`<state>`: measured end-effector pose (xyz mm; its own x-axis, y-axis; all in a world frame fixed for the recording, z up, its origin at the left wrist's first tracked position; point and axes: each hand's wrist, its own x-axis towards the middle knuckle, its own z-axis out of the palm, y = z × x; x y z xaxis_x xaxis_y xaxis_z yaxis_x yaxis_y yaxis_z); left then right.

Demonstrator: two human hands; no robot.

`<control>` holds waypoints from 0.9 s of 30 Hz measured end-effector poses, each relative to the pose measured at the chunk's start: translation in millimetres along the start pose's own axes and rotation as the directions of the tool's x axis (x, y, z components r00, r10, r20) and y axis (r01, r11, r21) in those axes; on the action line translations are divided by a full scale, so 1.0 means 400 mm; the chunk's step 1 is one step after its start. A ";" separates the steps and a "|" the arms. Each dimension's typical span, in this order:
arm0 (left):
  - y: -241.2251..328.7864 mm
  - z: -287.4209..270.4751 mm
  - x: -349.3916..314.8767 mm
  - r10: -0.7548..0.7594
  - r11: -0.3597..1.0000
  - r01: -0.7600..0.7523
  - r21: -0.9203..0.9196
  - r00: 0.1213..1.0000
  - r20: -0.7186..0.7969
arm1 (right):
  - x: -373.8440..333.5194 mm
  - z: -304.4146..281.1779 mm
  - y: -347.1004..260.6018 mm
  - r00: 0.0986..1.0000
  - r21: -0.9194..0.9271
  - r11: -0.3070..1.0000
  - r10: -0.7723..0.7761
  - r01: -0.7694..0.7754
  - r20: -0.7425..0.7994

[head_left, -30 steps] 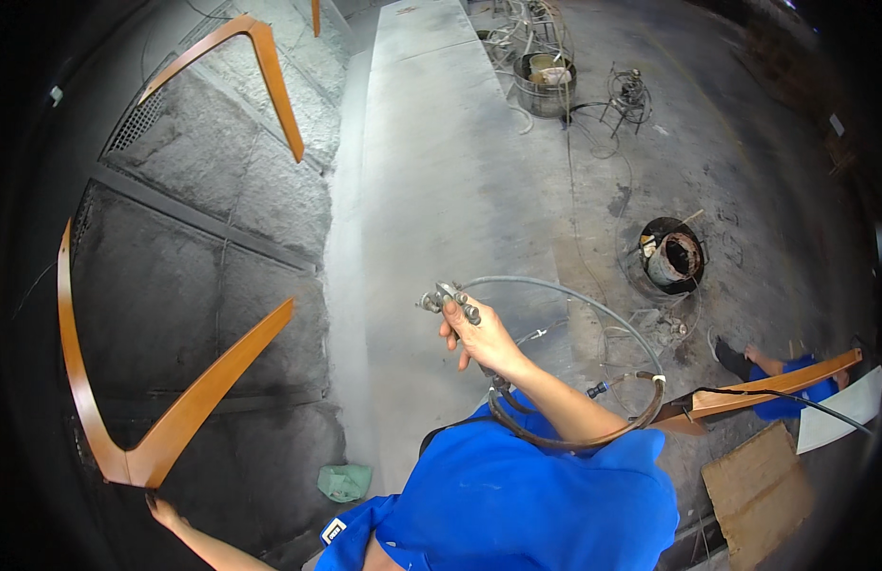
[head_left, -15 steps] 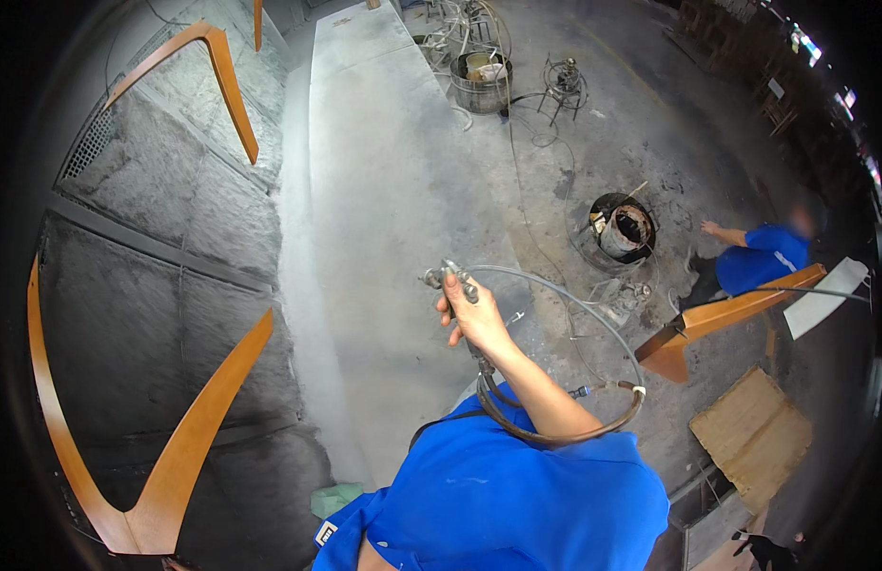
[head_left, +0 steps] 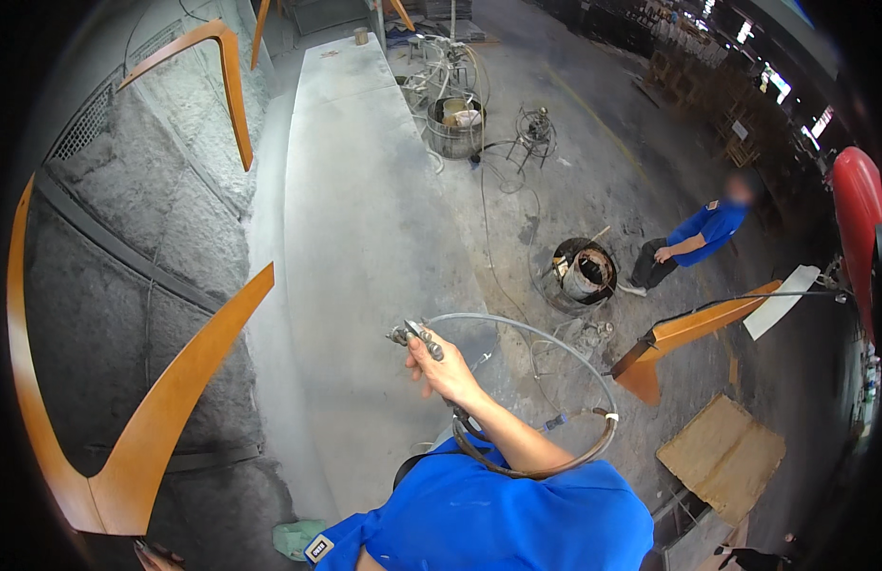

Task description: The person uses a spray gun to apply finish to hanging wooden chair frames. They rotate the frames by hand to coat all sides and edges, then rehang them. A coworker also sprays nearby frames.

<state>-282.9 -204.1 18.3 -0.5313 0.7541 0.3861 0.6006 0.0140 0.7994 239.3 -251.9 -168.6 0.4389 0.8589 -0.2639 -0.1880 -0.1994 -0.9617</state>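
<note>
Spray gun and right hand have shifted left and lower in the head view since half a second ago; a red shape now shows at three o'clock. Right fingers are clamped around the gun, its head jutting past them toward ten. At eight, the V-shaped wooden frame has its base just above the left hand, whose grip I cannot tell. Dusty grey sheeting runs toward eleven; a person sits between two and three.
</note>
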 end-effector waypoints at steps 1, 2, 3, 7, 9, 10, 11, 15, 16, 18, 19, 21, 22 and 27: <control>0.007 0.008 -0.008 0.027 1.000 -0.027 0.008 1.000 0.015 | 0.007 -0.010 0.000 1.000 0.013 1.000 0.025 -0.025 -0.003; 0.011 0.017 -0.020 0.032 0.999 -0.032 0.015 0.999 0.015 | 0.014 -0.023 0.002 1.000 0.028 1.000 0.007 -0.007 0.000; 0.012 0.027 -0.025 0.038 0.999 -0.038 0.024 0.999 0.020 | 0.020 -0.034 0.002 1.000 0.035 0.999 0.021 -0.021 -0.004; -0.023 0.115 -0.035 -0.042 0.998 0.054 0.027 0.942 -0.334 | 0.051 -0.085 0.000 0.999 0.019 1.000 0.023 -0.022 -0.035; -0.043 0.160 -0.043 0.059 0.975 -0.114 -0.188 0.960 -0.273 | 0.068 -0.112 -0.004 0.999 -0.007 0.999 0.033 -0.033 -0.040; -0.045 0.181 -0.048 0.072 0.952 -0.140 -0.272 0.967 -0.245 | 0.076 -0.124 -0.006 0.999 0.005 0.999 0.039 -0.039 -0.033; -0.042 0.204 -0.057 0.062 0.934 -0.126 -0.334 0.979 -0.196 | 0.085 -0.138 -0.007 0.999 0.013 0.999 0.043 -0.042 -0.034; 0.025 0.278 -0.092 0.066 0.815 -0.052 -0.576 0.998 0.004 | 0.117 -0.183 -0.014 0.997 0.038 0.998 0.058 -0.056 -0.047; 0.047 0.294 -0.103 0.073 0.786 -0.026 -0.618 0.996 0.051 | 0.121 -0.191 -0.015 0.997 0.045 0.997 0.060 -0.058 -0.048; 0.089 0.325 -0.118 0.102 0.724 0.023 -0.690 0.985 0.139 | 0.126 -0.206 -0.018 0.997 0.054 0.997 0.060 -0.058 -0.042; 0.106 0.342 -0.124 0.125 0.694 0.037 -0.719 0.977 0.171 | 0.127 -0.212 -0.019 0.997 0.050 0.997 0.067 -0.065 -0.036; 0.131 0.396 -0.123 0.123 0.664 0.047 -0.746 0.978 0.171 | 0.129 -0.224 -0.022 0.997 0.049 0.997 0.068 -0.066 -0.039; 0.142 0.415 -0.115 -0.048 0.616 0.175 -0.768 0.982 0.184 | 0.130 -0.230 -0.022 0.996 0.053 0.996 0.081 -0.078 -0.043; 0.159 0.513 -0.062 -0.198 0.704 0.209 -0.678 0.976 0.095 | 0.135 -0.262 -0.009 0.988 0.066 0.991 0.120 -0.114 -0.093</control>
<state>-108.9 -87.3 -34.7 -0.5803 0.7955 0.1745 -0.0934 -0.2779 0.9561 355.6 -254.4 -187.2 0.4929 0.7814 -0.3827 -0.2939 -0.2645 -0.9185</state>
